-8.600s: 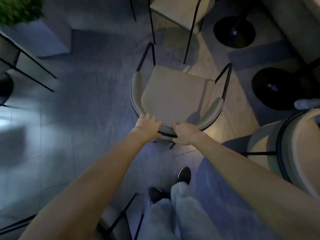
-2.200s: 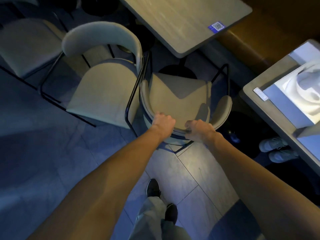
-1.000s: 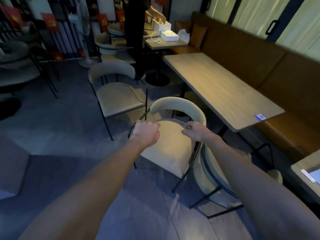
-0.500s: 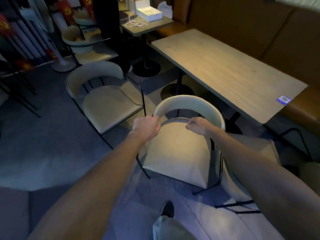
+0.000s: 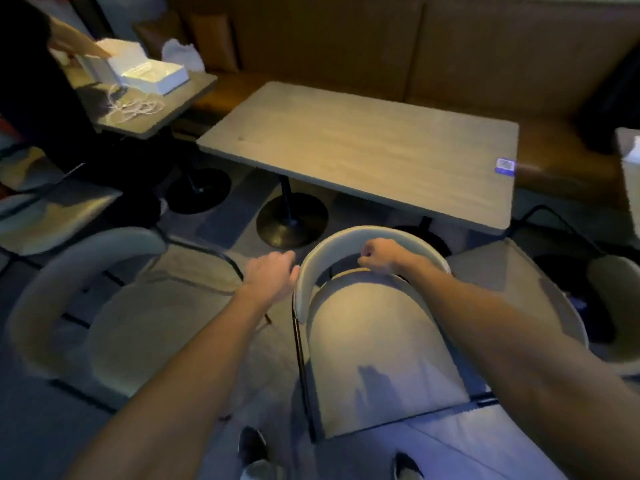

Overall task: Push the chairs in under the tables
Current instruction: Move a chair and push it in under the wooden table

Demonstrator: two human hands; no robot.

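A beige chair with a curved backrest and black frame stands right in front of me, its backrest turned toward the wooden table and its seat toward my legs. The backrest sits just short of the table's near edge. My left hand grips the outer left end of the backrest, thumb against it. My right hand is curled over the top of the backrest from the inside.
A second beige chair stands close on the left, a third on the right by the table corner. Round black table bases sit under the table. Behind is a brown bench. At far left a person handles white boxes on another table.
I have let go of the earlier chair and taken this one by its backrest. My view has swung round to face the table squarely, and the chair now stands between me and its near edge.
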